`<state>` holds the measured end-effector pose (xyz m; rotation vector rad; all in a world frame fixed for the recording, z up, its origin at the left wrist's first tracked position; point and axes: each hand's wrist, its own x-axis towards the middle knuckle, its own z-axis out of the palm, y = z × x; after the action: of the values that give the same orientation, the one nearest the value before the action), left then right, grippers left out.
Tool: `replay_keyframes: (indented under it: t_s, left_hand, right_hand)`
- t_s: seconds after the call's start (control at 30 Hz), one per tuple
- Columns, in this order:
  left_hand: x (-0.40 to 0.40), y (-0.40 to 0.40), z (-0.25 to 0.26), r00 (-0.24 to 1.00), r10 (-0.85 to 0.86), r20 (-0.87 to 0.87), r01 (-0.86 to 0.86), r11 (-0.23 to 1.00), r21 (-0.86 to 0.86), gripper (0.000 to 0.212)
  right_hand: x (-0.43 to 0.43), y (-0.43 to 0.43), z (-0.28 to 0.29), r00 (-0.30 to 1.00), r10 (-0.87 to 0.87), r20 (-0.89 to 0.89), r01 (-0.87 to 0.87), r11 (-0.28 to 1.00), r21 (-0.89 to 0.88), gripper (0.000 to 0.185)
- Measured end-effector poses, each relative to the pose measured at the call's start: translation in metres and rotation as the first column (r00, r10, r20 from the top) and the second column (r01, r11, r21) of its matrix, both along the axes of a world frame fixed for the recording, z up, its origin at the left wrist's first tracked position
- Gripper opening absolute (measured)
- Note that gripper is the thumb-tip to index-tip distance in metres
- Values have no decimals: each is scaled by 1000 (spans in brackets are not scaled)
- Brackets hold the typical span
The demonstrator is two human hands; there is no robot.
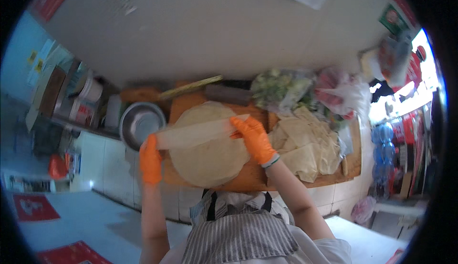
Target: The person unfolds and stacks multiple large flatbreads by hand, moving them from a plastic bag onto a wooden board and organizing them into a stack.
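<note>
My left hand (150, 160), in an orange glove, grips the left end of a pale, thin sheet strip (195, 133). The strip's other end is pinched in my right hand (253, 139), gloved the same way. Stretched between both hands, it hangs over a round, flat, pale sheet of dough or a stack of such sheets (211, 163). That round lies on a wooden board (247, 178). To the right of my right hand, a heap of folded, pale thin sheets (307, 142) rests on the board. The strip is slightly blurred, so its material is unclear.
A steel bowl (143, 124) stands left of the round. Along the wall lie a yellowish stick (193, 86), a dark block (228, 95), bagged green vegetables (279, 88) and a white and red plastic bag (340, 92). White tubs (91, 89) sit at the far left.
</note>
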<state>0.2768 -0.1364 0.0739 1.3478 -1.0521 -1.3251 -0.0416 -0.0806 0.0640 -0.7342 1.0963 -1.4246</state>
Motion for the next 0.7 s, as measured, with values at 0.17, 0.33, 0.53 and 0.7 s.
replay_keyframes:
  t_s: [0.17, 0.33, 0.53, 0.7]
  left_hand:
    - [5, 24, -59, 988, 104, -113, -98, 993, 59, 38]
    - [7, 67, -204, 943, 203, -264, -35, 850, 526, 32]
    - [-12, 89, -217, 951, 98, -293, 75, 846, 528, 24]
    - [2, 101, -219, 971, -76, -226, 191, 819, 541, 26]
  right_hand:
    - [22, 9, -37, 999, 37, -9, -33, 961, 274, 27]
    - [26, 41, -149, 1000, 4, -27, 11, 839, 544, 25]
    - [31, 48, -192, 939, 213, -269, 25, 740, 673, 35]
    - [17, 61, -177, 749, 304, -589, 144, 792, 593, 54]
